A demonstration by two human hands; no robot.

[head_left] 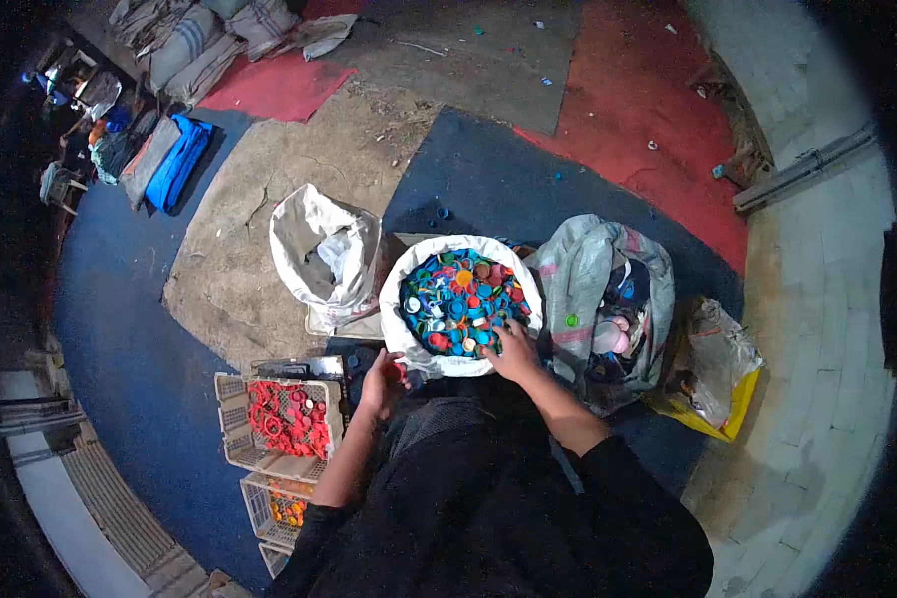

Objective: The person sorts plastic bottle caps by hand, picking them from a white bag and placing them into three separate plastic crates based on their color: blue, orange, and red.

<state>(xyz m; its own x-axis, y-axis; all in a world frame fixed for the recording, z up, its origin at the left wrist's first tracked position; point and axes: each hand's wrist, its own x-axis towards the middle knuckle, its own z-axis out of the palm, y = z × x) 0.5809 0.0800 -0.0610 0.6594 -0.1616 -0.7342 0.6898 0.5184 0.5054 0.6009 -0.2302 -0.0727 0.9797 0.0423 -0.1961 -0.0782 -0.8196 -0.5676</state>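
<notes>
A white sack (535,289) with a rolled rim stands before me, full of plastic bottle caps (455,299) in mixed colours, mostly blue. Over the near right part of the caps is my right hand (514,354), its bent fingers apart at the surface. Whether a cap touches its fingertips is hard to make out. Outside the sack's near left rim, my left hand (381,387) is closed on a red bottle cap (399,371). Below and left of that hand, a beige crate (231,424) contains red caps and rings (289,421).
Another white sack (294,234) stands left; a grey sack (568,259) with dark and pink pieces stands right. Beyond it is a yellow-edged bag (733,404) near the wall (817,329). A lower crate (259,508) contains orange caps. Filled sacks (184,50) lie at the far left.
</notes>
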